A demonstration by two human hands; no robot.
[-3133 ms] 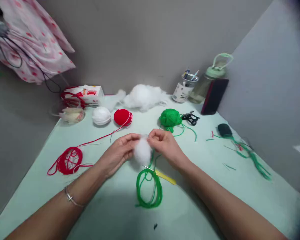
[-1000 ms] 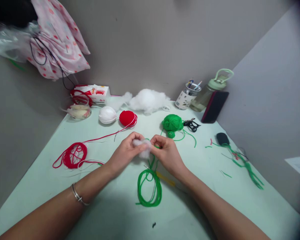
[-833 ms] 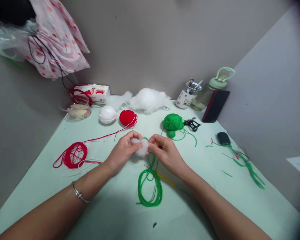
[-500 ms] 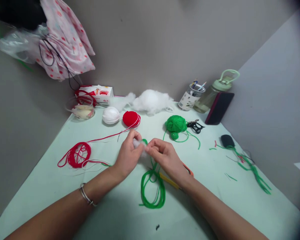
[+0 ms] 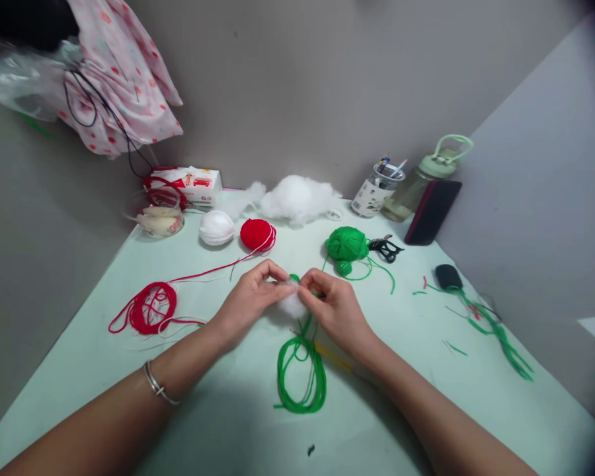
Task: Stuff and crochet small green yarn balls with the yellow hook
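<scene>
A tuft of white fibre stuffing hangs between my two hands above the table. My left hand pinches it at its left side, thumb against forefinger. From the other side my right hand pinches the tuft with thumb and fingertips. A small green yarn piece peeks out just behind the fingertips; most of it is hidden, so which hand holds it is unclear. Below lies a loose coil of green yarn, its strands running up toward my hands. A yellow-handled tool lies partly under my right wrist.
A red ball of yarn, a white ball and a green ball lie farther back, with black scissors. A stuffing heap rests by the wall. Red coiled yarn is left; a phone leans right.
My fingertips have shifted a little to the right, and my left hand has turned flatter. More of the white tuft shows below them. The whole view has slid slightly.
</scene>
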